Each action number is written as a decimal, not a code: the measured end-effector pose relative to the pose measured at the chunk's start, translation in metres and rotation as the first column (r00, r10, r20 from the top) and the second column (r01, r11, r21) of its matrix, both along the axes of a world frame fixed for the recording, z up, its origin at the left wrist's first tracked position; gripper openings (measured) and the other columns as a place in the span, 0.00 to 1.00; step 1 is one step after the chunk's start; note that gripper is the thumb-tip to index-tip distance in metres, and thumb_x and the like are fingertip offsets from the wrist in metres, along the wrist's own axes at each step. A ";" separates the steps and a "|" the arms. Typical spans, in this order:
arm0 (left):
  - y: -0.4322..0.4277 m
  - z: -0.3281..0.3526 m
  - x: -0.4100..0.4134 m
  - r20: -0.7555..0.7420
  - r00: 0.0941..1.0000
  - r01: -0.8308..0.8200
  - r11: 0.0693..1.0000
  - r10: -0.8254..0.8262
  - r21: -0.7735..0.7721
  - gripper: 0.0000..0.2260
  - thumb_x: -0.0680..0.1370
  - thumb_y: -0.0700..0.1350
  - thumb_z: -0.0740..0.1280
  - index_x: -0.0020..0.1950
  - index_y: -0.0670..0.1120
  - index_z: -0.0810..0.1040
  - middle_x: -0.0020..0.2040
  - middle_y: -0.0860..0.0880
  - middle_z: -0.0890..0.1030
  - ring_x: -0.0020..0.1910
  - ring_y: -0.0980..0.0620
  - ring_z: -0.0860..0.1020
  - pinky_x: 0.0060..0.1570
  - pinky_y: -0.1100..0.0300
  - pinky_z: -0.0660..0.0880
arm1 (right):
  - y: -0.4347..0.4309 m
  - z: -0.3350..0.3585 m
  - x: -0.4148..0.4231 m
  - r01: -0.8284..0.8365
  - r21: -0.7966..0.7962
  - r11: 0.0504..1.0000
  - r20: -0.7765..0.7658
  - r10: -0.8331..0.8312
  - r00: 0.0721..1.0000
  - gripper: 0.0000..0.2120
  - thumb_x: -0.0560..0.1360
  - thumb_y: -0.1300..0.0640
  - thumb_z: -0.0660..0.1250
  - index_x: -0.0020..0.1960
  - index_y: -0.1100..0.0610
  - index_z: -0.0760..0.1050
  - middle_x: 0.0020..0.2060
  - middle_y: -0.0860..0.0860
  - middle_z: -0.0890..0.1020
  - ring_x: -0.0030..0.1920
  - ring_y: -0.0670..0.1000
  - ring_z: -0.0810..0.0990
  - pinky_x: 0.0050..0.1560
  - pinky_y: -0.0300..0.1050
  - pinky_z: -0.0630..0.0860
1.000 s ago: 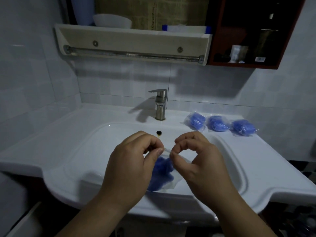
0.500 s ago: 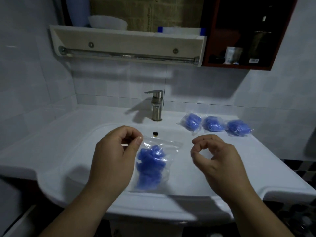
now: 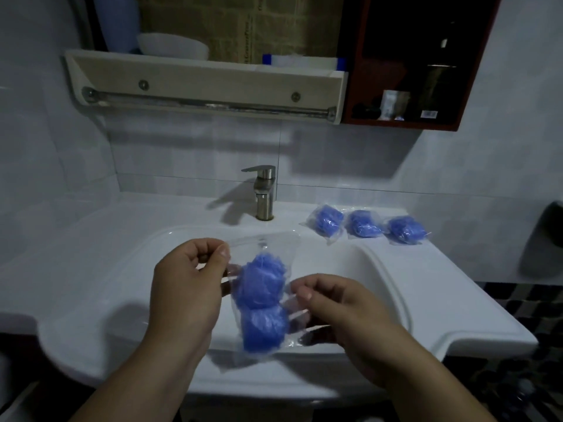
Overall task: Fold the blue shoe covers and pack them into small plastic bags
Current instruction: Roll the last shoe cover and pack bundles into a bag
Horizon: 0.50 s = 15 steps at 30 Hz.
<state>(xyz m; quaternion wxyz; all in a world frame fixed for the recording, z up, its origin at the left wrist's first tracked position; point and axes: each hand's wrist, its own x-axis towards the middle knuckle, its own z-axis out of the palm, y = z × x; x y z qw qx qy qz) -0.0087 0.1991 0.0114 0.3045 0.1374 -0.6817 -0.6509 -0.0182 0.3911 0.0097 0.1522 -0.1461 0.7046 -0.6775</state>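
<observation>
The left forearm [image 3: 146,376] and right forearm [image 3: 426,376] run off the bottom edge. The lower end of the clear bag [image 3: 286,251] is smeared by blur, and the right hand [image 3: 344,318] has fingers [image 3: 320,332] behind it that show only dimly. What stands in the dark cabinet [image 3: 405,71] is too dim to name, and the right edge cuts off a dark shape [image 3: 548,239].

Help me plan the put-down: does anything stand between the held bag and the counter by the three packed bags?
Nothing visible does. The left hand and right hand pinch the bag above the basin. Only the sink's white rim lies between it and the three packed bags, and the faucet stands off to the left of that line.
</observation>
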 end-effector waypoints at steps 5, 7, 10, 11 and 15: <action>0.013 -0.002 -0.003 -0.047 0.999 0.004 1.000 -0.003 0.014 0.05 0.79 0.38 0.68 0.45 0.46 0.80 0.36 0.48 0.84 0.33 0.54 0.85 0.43 0.53 0.82 | 0.011 -0.004 0.001 -0.035 0.017 0.999 0.034 0.034 0.999 0.13 0.72 0.57 0.73 0.55 0.58 0.79 0.45 0.59 0.84 0.42 0.55 0.84 0.40 0.46 0.79; 0.021 -0.002 -0.005 -0.071 0.996 0.060 0.998 -0.058 0.027 0.04 0.78 0.37 0.68 0.46 0.46 0.80 0.36 0.50 0.85 0.35 0.53 0.85 0.46 0.51 0.82 | 0.012 -0.009 -0.002 0.124 0.029 0.992 -0.013 -0.124 0.992 0.02 0.73 0.65 0.71 0.45 0.61 0.79 0.37 0.59 0.82 0.34 0.51 0.81 0.33 0.41 0.76; 0.032 -0.002 -0.009 -0.113 0.963 0.256 0.961 -0.245 0.101 0.09 0.76 0.44 0.72 0.55 0.50 0.77 0.47 0.49 0.84 0.46 0.52 0.85 0.51 0.52 0.81 | 0.023 -0.010 -0.012 0.314 -0.034 0.949 -0.066 -0.316 0.947 0.06 0.73 0.69 0.68 0.41 0.61 0.78 0.30 0.55 0.80 0.28 0.47 0.78 0.28 0.38 0.74; 0.033 -0.004 -0.012 -0.110 0.950 0.304 0.946 -0.293 0.113 0.16 0.74 0.49 0.75 0.59 0.53 0.75 0.50 0.51 0.83 0.50 0.52 0.85 0.54 0.51 0.80 | 0.032 -0.008 -0.017 0.390 -0.061 0.919 -0.072 -0.394 0.916 0.06 0.73 0.70 0.68 0.41 0.61 0.78 0.29 0.53 0.80 0.27 0.46 0.77 0.27 0.37 0.73; 0.037 -0.011 -0.017 -0.034 0.959 0.283 0.959 -0.282 0.029 0.20 0.74 0.47 0.75 0.63 0.57 0.72 0.54 0.53 0.81 0.52 0.52 0.83 0.57 0.51 0.78 | 0.084 -0.003 -0.056 0.659 -0.112 0.744 -0.042 -0.666 0.745 0.07 0.74 0.70 0.66 0.45 0.60 0.79 0.30 0.53 0.80 0.26 0.47 0.77 0.30 0.40 0.74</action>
